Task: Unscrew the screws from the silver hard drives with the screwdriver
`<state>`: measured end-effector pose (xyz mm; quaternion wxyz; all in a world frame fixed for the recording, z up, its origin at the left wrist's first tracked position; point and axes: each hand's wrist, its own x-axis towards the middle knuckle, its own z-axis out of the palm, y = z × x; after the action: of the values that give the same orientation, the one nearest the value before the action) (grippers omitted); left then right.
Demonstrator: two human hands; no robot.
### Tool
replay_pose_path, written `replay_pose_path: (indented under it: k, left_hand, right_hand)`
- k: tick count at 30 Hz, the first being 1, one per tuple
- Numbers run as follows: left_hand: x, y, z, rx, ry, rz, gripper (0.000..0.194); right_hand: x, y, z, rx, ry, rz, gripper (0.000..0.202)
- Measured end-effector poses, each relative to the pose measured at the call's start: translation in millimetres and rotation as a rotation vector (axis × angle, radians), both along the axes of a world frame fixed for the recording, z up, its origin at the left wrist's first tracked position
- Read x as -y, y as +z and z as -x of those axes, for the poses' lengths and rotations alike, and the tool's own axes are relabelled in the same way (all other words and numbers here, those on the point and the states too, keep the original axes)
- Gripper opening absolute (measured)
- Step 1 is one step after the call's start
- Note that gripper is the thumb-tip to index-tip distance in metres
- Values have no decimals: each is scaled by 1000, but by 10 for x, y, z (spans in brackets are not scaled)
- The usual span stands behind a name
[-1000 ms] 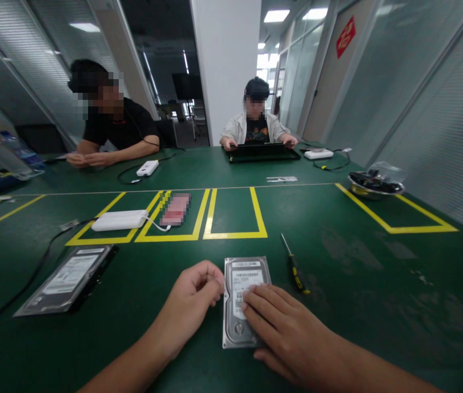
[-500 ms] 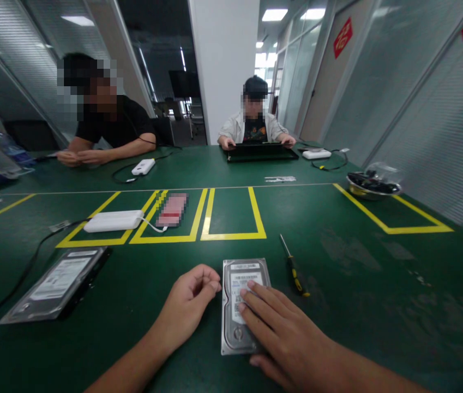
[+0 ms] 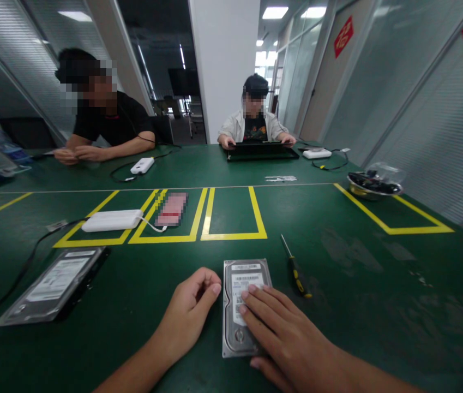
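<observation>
A silver hard disk drive (image 3: pixel 233 327) with a white label lies face up on the green table in front of me. My right hand (image 3: pixel 278 314) rests across its right side, fingers stretched out flat on the label and thumb below the near edge. Beside the drive's left edge is my left hand (image 3: pixel 194 300), closed, with thumb and index fingertip together; whether anything is between them is hidden. To the right of the drive lies a screwdriver (image 3: pixel 295 273) with a yellow and black handle. A second hard disk drive (image 3: pixel 57 281) lies at the left.
Yellow tape outlines (image 3: pixel 235 237) mark the table (image 3: pixel 153 278). Within them are a white power bank (image 3: pixel 112 220) and a blurred pink phone (image 3: pixel 172 209), joined by a cable. A metal bowl (image 3: pixel 374 188) of dark items stands far right. Two people sit across the table.
Both hands and the drive keep nearly the same places. My left hand's fingers have shifted slightly, and the view has moved a little.
</observation>
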<state>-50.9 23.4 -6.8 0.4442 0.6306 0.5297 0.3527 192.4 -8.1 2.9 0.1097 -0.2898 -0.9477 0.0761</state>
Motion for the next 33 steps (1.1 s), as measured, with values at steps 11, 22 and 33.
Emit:
replay_pose_path:
  k: [11,22,33]
  left_hand:
    - [21,-12,-11,9,-21,-1,23]
    - [65,21,-26,2,-94,-20,23]
    - [29,49,-30,-22,-107,-20,23]
  right_hand:
    - [13,-46,-3,16,-8,-27,64]
    - [4,-57,14,10,7,-22,66]
    - [0,-81,0,30,18,-51,63]
